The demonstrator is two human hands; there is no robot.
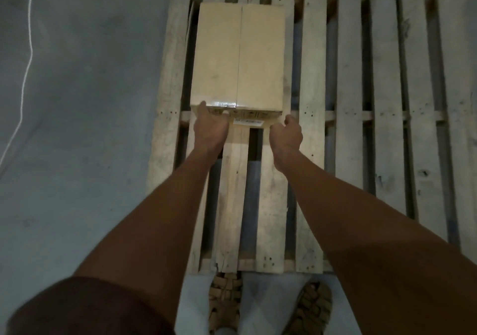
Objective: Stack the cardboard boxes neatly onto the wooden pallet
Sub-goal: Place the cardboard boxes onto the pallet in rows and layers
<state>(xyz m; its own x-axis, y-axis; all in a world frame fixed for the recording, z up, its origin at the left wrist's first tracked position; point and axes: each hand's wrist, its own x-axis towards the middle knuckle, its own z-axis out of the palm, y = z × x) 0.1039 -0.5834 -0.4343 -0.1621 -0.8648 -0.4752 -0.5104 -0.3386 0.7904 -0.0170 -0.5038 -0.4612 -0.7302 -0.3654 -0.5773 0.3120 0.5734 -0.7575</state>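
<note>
A big wooden pallet [348,128] lies flat on the gray floor [77,128]. A thin white cord [27,58] runs over the floor, far off to the left of the pallet. My two feet in tan sandals [224,298] stand on the floor right at the near edge of the pallet.

One brown box [238,56] sits on the pallet, at its far left part. The box lies flat with its long side going away from me. A seam runs down the middle of its top, and shiny tape sits at its near edge. A small white label [249,122] is stuck on the near side of the box. To the right of the box I see only bare pallet boards.

Both my arms reach out over the near boards of the pallet. My left hand [210,125] touches the near left corner of the box, with the fingers laid against it, so this grip is not closed around anything. My right hand [287,133] is just beside the near right corner of the box. Its fingers are loosely curled and hold nothing.
</note>
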